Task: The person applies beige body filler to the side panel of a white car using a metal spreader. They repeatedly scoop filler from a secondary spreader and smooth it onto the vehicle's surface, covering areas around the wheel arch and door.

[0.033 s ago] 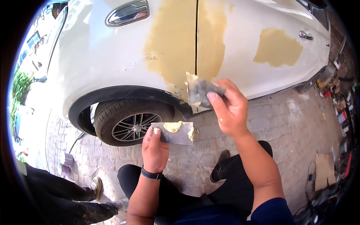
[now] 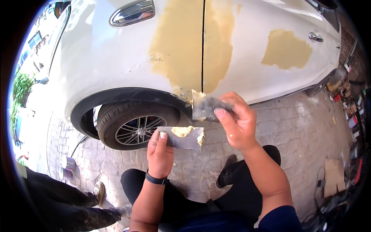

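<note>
My left hand (image 2: 160, 156) is closed on the left end of a flat grey plate (image 2: 181, 143), thumb on top. A dab of pale yellow body filler (image 2: 181, 132) sits on the plate, and more clings to its right edge. Above and right of it, my right hand (image 2: 242, 125) pinches a dark grey putty spreader (image 2: 203, 109) with filler smears on its left edge. The spreader is held apart from the plate, in front of the white car's (image 2: 112, 62) lower side. A large tan filler patch (image 2: 176, 42) crosses the door gap; a smaller patch (image 2: 288, 50) lies farther right.
Below the wheel arch stands the front wheel (image 2: 139, 129). Another person's legs (image 2: 62, 193) are at lower left, near some cans (image 2: 67, 162). Cardboard (image 2: 334, 178) and assorted clutter line the right side of the paved ground (image 2: 293, 123).
My right hand and the spreader have come down, closer to the plate. The plate in my left hand has shifted slightly right.
</note>
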Available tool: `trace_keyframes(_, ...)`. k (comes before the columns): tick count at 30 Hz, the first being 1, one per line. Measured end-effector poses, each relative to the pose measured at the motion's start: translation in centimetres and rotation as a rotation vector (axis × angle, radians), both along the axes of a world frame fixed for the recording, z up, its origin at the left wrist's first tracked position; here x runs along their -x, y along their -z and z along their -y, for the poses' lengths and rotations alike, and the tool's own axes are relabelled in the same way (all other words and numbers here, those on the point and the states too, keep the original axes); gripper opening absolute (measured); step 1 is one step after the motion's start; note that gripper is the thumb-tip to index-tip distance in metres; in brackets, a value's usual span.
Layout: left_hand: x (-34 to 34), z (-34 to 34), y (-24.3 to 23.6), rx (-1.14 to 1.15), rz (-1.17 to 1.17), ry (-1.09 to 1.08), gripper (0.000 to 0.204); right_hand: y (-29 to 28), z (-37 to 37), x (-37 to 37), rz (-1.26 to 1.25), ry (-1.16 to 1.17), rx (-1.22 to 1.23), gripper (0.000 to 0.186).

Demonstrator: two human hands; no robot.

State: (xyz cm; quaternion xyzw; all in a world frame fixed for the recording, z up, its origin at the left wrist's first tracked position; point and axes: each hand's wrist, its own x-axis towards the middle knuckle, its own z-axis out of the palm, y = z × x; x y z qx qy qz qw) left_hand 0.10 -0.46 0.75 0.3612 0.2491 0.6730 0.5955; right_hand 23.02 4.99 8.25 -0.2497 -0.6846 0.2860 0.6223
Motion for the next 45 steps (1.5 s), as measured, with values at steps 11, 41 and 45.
trace_keyframes(11,-1.0,1.8,-0.8,-0.046,0.024,-0.022,0.024,2.2,3.6,-5.6,0.62,-0.099,0.142,0.022)
trace_keyframes(41,-2.4,0.7,0.9,0.05,-0.421,-0.29,0.022,5.4,-0.3,2.4,0.601,0.282,-0.456,0.042)
trace_keyframes(45,-2.6,0.9,0.7,0.038,-0.485,-0.319,0.025,5.7,0.1,1.8,0.624,0.15,-0.409,0.044)
